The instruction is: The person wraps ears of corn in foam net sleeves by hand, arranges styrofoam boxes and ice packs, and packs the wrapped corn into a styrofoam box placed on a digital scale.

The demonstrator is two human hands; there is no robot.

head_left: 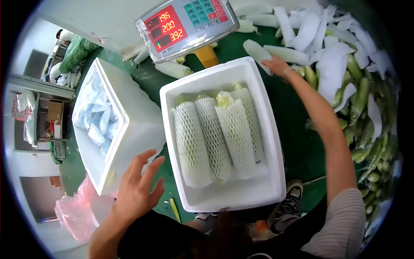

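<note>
Scale display (164, 28): 196, 200, 392, decimals unclear

Bits I can't see
The big white foam box (248, 193) hides the bottom of the yellow post (207, 56) and part of my dark-and-white left shoe (206, 216). The heap of long green vegetables (359, 102) gets cut off on the right. I can't tell if my right hand (278, 67) grips the long white-netted vegetable (256, 52).

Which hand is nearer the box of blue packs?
Left. The left hand is close beside the box of blue packs; the right hand is across the other box, at a wrapped vegetable.
</note>
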